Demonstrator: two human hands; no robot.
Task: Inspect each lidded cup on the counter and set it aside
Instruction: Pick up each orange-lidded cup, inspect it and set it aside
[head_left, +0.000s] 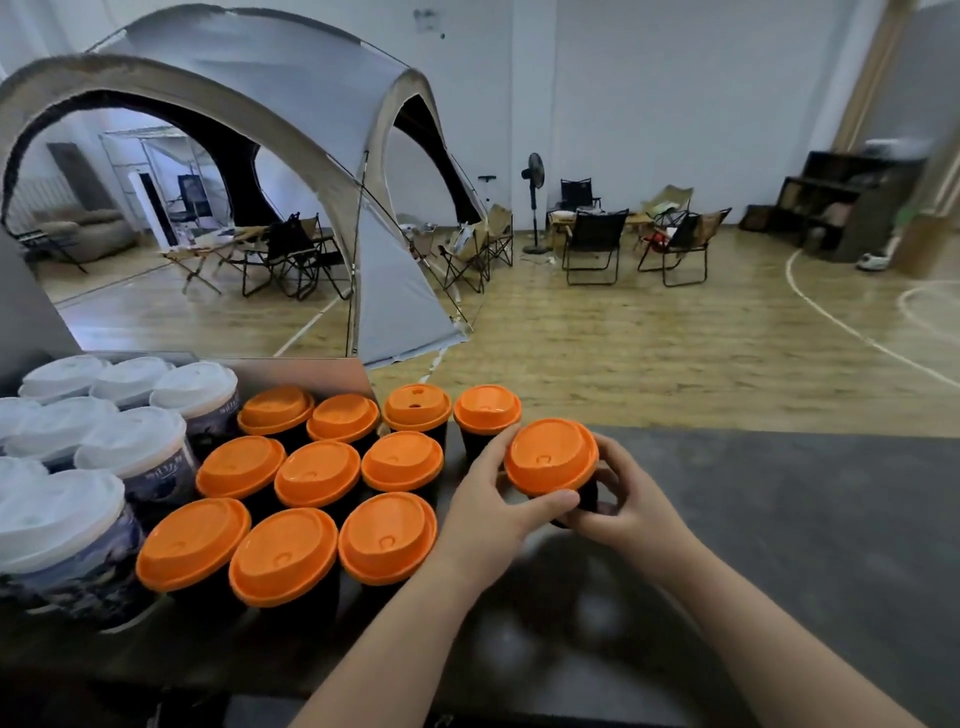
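The left hand (488, 501) grips the orange-lidded cup (550, 456) from its left side, thumb lying along the near rim of the lid, fingers curled behind; the right hand (631, 499) wraps the dark body from the right, fingers bent round it; the cup sits between both palms over the dark counter (779, 519), whether touching it cannot be told; just left stand the other orange-lidded cups (317, 480) in close rows; further left, taller white-lidded cups (130, 441); beyond the counter, a grey tent (291, 104), folding chairs (592, 239) and a standing fan (533, 171) on the wooden floor.
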